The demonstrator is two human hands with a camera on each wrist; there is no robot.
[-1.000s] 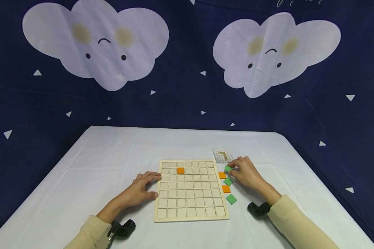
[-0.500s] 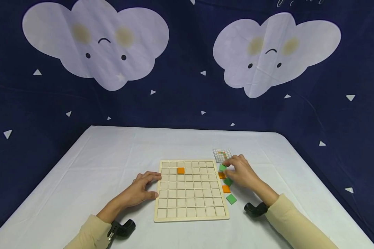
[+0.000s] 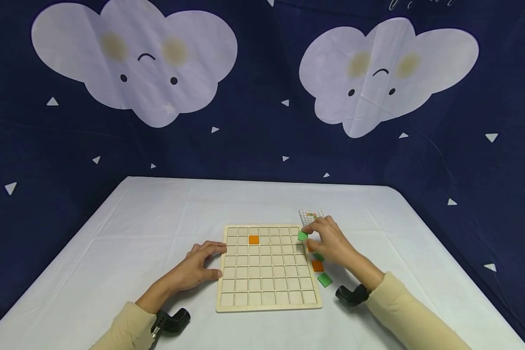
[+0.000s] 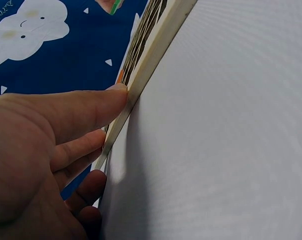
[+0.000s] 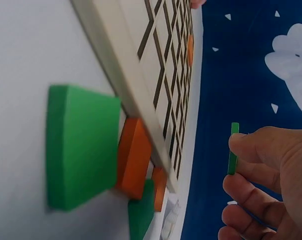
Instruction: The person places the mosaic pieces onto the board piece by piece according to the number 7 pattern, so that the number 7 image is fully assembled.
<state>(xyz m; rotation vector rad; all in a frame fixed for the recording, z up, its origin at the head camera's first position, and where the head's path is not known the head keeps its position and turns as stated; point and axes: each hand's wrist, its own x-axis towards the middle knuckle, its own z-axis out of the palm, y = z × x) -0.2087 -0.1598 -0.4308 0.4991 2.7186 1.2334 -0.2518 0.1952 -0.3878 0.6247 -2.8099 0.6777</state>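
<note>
Spread left hand (image 3: 191, 271) touching board (image 3: 269, 308), right hand (image 3: 334, 243) is pinching green tile (image 3: 303, 236) at two o'clock, apparently for placing, next requiring alignment.

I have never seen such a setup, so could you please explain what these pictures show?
No robot here: a person works bare-handed. The wide view comes from a camera on the head, the close views from black cameras on the wrists. On the white table lies a wooden grid board holding one orange tile. The left hand touches the board's left edge. The right hand has a green tile in its grip, near the board's far right corner. Loose tiles lie along the right edge, a printed card beyond.
</note>
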